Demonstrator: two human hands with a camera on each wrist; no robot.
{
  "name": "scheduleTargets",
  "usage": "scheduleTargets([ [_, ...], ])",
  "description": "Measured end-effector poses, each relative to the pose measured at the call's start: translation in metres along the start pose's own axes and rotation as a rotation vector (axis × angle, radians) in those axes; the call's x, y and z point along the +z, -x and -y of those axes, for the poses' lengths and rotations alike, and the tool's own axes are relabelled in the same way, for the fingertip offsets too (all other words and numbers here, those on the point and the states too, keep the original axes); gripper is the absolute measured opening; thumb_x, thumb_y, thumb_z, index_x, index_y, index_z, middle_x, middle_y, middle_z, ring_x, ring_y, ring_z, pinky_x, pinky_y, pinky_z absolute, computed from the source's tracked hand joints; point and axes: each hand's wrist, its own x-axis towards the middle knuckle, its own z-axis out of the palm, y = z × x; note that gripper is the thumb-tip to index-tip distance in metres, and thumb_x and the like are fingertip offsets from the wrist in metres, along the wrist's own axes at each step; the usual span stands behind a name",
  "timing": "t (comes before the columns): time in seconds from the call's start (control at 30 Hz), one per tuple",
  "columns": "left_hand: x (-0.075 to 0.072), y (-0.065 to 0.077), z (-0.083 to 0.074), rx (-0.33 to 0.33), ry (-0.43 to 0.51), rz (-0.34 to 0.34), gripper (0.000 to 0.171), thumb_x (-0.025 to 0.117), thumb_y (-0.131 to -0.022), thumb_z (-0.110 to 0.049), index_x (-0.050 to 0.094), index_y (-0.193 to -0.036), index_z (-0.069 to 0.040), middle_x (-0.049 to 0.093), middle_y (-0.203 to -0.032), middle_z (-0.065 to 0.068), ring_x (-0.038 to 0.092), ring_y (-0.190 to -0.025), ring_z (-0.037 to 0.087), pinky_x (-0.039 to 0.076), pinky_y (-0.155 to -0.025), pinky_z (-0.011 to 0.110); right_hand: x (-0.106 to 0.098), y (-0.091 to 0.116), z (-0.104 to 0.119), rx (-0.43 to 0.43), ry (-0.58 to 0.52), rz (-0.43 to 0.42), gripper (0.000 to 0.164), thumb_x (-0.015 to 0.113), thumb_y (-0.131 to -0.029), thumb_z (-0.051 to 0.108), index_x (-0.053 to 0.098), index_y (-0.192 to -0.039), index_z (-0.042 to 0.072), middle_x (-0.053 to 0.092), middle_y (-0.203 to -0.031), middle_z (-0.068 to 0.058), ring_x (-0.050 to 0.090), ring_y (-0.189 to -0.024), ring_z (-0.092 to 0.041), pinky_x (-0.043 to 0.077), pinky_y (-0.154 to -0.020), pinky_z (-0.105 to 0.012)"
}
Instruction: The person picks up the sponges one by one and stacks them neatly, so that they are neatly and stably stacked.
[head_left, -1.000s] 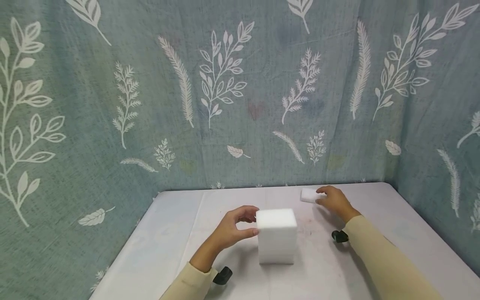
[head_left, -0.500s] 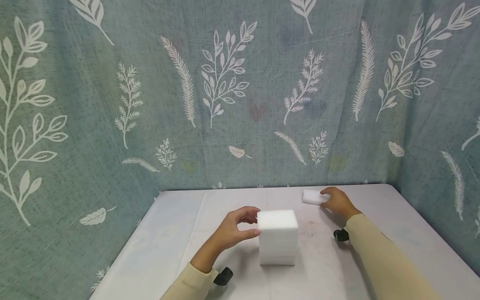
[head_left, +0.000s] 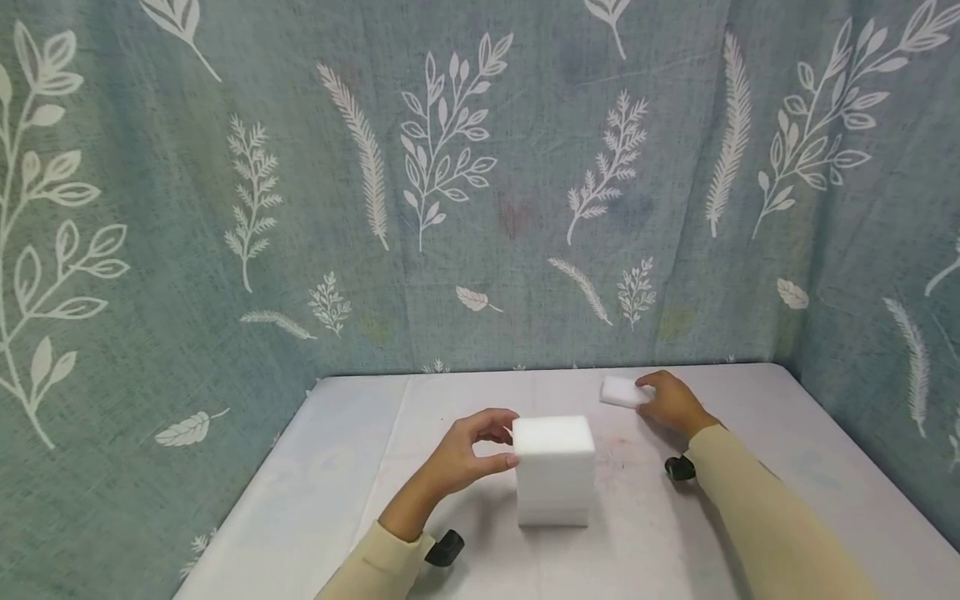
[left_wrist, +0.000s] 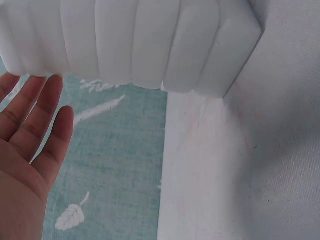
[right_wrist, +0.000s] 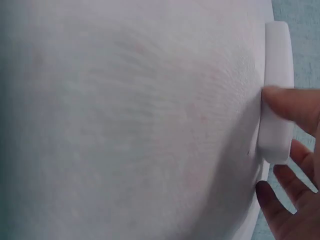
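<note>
A stack of several white sponges (head_left: 555,475) stands upright on the white-covered table, its layers showing as seams in the left wrist view. At the stack's left side is my left hand (head_left: 461,454), thumb near the front corner and the other fingers further back. Their fingertips (left_wrist: 54,82) touch or nearly touch the sponge edges; the thumb is out of the left wrist view. Near the table's back edge, my right hand (head_left: 672,404) pinches the right end of a single white sponge (head_left: 621,392) lying flat. The thumb (right_wrist: 285,102) lies across that sponge in the right wrist view.
The table (head_left: 345,450) ends at a far edge against a grey-green curtain (head_left: 450,208) with white leaf prints. Dark wrist cameras sit below both wrists, the left camera (head_left: 446,548) close to the tabletop. The single sponge lies behind and right of the stack.
My right hand has closed its thumb and fingers a little further on the end of the single sponge, which stays in place. The left hand and the stack have hardly moved.
</note>
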Motion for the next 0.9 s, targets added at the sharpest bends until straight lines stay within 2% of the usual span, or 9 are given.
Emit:
scheduleTargets([
  [0.3, -0.003, -0.001, -0.004, -0.037, 0.011, 0.008, 0.048, 0.077, -0.085, -0.019, 0.059, -0.129, -0.012, 0.066, -0.106, 0.003, 0.063, -0.101, 0.027, 0.048, -0.093, 0.049, -0.001, -0.001, 0.004, -0.036, -0.005, -0.002, 0.053, 0.078, -0.08, 0.02, 0.061, -0.126, 0.0, 0.05, -0.129, -0.027, 0.047, -0.119, -0.046, 0.036, -0.1, -0.06],
  [0.4, -0.006, 0.001, -0.021, -0.036, 0.024, 0.017, 0.048, 0.075, -0.085, -0.015, 0.058, -0.128, -0.006, 0.066, -0.103, 0.008, 0.063, -0.101, 0.033, 0.047, -0.093, 0.05, 0.001, 0.002, 0.002, -0.058, -0.017, -0.005, 0.052, 0.079, -0.079, 0.019, 0.062, -0.125, 0.0, 0.051, -0.128, -0.026, 0.048, -0.119, -0.045, 0.038, -0.099, -0.059],
  [0.53, -0.01, 0.002, -0.041, 0.004, 0.046, 0.021, 0.048, 0.075, -0.084, -0.011, 0.057, -0.127, 0.002, 0.066, -0.101, 0.012, 0.061, -0.099, 0.04, 0.047, -0.092, 0.053, 0.002, 0.01, 0.001, -0.08, -0.035, -0.009, 0.051, 0.079, -0.08, 0.019, 0.063, -0.124, 0.001, 0.052, -0.127, -0.023, 0.048, -0.118, -0.044, 0.039, -0.098, -0.059],
  [0.73, -0.009, 0.001, -0.045, 0.008, 0.057, 0.0, 0.047, 0.075, -0.084, -0.011, 0.058, -0.125, 0.003, 0.066, -0.105, 0.015, 0.061, -0.101, 0.04, 0.047, -0.092, 0.055, -0.003, 0.019, 0.007, -0.077, -0.057, -0.007, 0.049, 0.078, -0.083, 0.025, 0.063, -0.125, 0.004, 0.052, -0.129, -0.021, 0.048, -0.12, -0.043, 0.039, -0.097, -0.059],
  [0.9, -0.008, 0.001, -0.045, 0.032, 0.05, -0.02, 0.046, 0.076, -0.083, -0.009, 0.059, -0.123, 0.003, 0.066, -0.108, 0.013, 0.061, -0.101, 0.039, 0.049, -0.091, 0.052, -0.002, 0.023, 0.013, -0.121, -0.099, -0.044, 0.049, 0.079, -0.083, 0.027, 0.064, -0.123, 0.004, 0.052, -0.129, -0.019, 0.052, -0.116, -0.04, 0.045, -0.093, -0.055],
])
